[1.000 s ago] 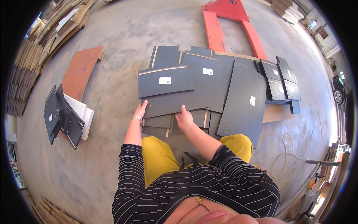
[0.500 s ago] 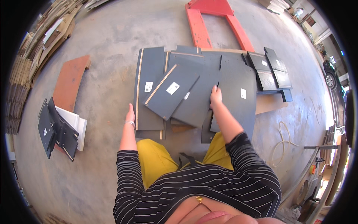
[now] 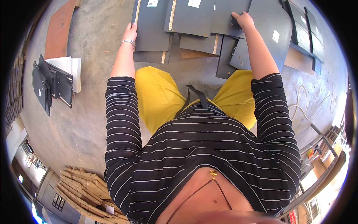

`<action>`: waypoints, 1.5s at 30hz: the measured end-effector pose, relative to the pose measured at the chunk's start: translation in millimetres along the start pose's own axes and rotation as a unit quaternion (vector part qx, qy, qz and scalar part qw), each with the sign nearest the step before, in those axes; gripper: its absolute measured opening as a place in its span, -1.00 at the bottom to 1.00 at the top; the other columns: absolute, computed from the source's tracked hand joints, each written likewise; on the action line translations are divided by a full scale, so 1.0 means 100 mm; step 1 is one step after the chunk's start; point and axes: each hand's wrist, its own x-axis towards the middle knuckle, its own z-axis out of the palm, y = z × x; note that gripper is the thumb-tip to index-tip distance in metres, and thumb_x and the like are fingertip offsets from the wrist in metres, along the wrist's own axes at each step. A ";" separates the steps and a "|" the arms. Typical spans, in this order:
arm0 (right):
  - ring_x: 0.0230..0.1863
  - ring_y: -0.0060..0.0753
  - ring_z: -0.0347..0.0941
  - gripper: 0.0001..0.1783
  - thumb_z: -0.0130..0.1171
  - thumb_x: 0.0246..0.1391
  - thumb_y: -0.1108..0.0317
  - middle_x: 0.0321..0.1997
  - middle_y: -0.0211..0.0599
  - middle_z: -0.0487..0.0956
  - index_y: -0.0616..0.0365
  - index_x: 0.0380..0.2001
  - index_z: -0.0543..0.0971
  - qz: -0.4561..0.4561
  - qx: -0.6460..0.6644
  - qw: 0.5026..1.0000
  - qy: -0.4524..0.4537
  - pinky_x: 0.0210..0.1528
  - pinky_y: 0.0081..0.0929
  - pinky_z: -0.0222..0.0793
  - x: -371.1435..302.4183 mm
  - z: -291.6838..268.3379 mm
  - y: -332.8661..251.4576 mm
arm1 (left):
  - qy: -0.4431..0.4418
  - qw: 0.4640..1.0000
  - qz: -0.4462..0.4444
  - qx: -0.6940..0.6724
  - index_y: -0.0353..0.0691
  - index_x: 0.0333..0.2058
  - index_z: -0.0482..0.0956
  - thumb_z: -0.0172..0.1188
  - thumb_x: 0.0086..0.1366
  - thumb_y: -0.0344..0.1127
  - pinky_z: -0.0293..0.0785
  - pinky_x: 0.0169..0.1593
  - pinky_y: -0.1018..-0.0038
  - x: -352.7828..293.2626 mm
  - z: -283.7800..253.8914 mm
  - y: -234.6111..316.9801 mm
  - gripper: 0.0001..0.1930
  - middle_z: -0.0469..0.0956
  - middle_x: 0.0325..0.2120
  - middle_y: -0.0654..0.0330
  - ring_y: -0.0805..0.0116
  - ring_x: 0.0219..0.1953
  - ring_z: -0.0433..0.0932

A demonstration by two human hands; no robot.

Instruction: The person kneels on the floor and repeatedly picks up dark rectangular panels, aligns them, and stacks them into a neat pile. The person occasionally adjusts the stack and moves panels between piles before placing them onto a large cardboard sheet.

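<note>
Several dark grey boards with raw chipboard edge strips lie overlapping in front of me. My left hand [image 3: 129, 33] grips the outer edge of the leftmost board [image 3: 152, 35], its fingers along the side. On the right, my right hand [image 3: 243, 21] holds the edge of a middle board [image 3: 225, 22], thumb and a finger over its surface. Between them a labelled board [image 3: 190, 20] lies on top, its chipboard strip nearly upright. A wide board with a white label [image 3: 264, 41] lies beside my right forearm. The boards' far ends are cut off by the picture's upper edge.
Narrow dark boards [image 3: 307, 33] are stacked at the far right. To the left lie a reddish-brown board [image 3: 59, 31] and dark pieces [image 3: 50, 84] against white ones [image 3: 74, 72]. A pale hose [image 3: 298, 106] curls on the floor. Flattened cardboard [image 3: 84, 186] is stacked behind me.
The view has tilted toward my body, so the boards appear higher. The slanted top board now lies straighter, its strip more upright. Both hands remain at the board edges.
</note>
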 end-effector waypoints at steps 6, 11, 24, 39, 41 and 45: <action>0.08 -0.02 0.35 -0.24 0.19 -0.12 -0.02 0.01 0.10 0.44 0.34 0.05 0.32 -0.104 -0.020 0.992 0.070 0.10 -0.28 0.26 -0.08 0.05 0.19 | 0.297 0.870 0.208 0.333 -0.14 0.01 0.42 0.05 0.05 -0.22 0.23 0.07 0.16 -0.03 0.33 0.57 -0.52 0.43 -0.16 -0.08 0.00 -0.05 0.36; 0.15 0.06 0.26 -0.21 0.13 -0.02 0.17 0.12 0.15 0.33 0.22 0.22 0.06 -0.159 0.043 0.983 0.078 0.17 -0.25 0.18 -0.22 0.06 0.27 | 0.112 0.928 0.292 0.200 -0.37 0.04 0.30 0.11 0.06 -0.18 0.28 0.08 0.20 -0.34 1.36 1.05 -0.42 0.37 -0.07 -0.18 -0.10 0.00 0.34; 0.32 -0.15 0.02 -0.10 0.19 -0.07 0.16 0.32 -0.02 0.09 0.28 0.25 0.01 -0.015 0.345 0.938 -0.032 0.25 -0.37 0.01 -0.36 -0.20 -0.01 | 0.081 0.995 0.051 -0.002 -0.44 0.11 0.22 0.24 -0.09 -0.16 0.30 0.09 0.40 -0.24 1.64 1.31 -0.21 0.42 -0.04 -0.16 0.09 0.05 0.41; 0.10 -0.13 0.34 -0.41 0.17 -0.04 0.34 0.07 -0.02 0.41 0.24 0.10 0.31 0.031 0.301 0.953 0.015 0.10 -0.35 0.25 -0.30 -0.11 0.23 | 0.117 0.987 0.110 0.005 -0.48 -0.23 0.42 0.25 0.07 -0.25 0.39 -0.35 0.42 -0.53 1.54 0.79 -0.60 0.48 -0.48 0.15 0.40 -0.46 0.42; 0.09 -0.14 0.34 -0.42 0.16 -0.02 0.32 0.07 -0.07 0.41 0.17 0.11 0.31 0.030 0.325 0.945 0.016 0.08 -0.34 0.29 -0.30 -0.11 0.23 | 0.138 0.985 0.073 -0.074 -0.44 -0.36 0.46 0.25 0.08 -0.27 0.36 -0.43 0.49 -0.77 1.52 0.54 -0.70 0.46 -0.55 0.20 0.48 -0.54 0.38; 0.09 -0.17 0.35 -0.45 0.12 0.00 0.33 0.07 -0.10 0.42 0.14 0.10 0.32 0.021 0.321 0.946 0.031 0.06 -0.33 0.31 -0.31 -0.14 0.21 | 0.075 0.928 -0.046 -0.363 -0.23 -0.40 0.51 0.25 0.09 -0.29 0.37 -0.47 0.47 -0.86 1.61 0.39 -0.83 0.53 -0.52 0.23 0.37 -0.57 0.46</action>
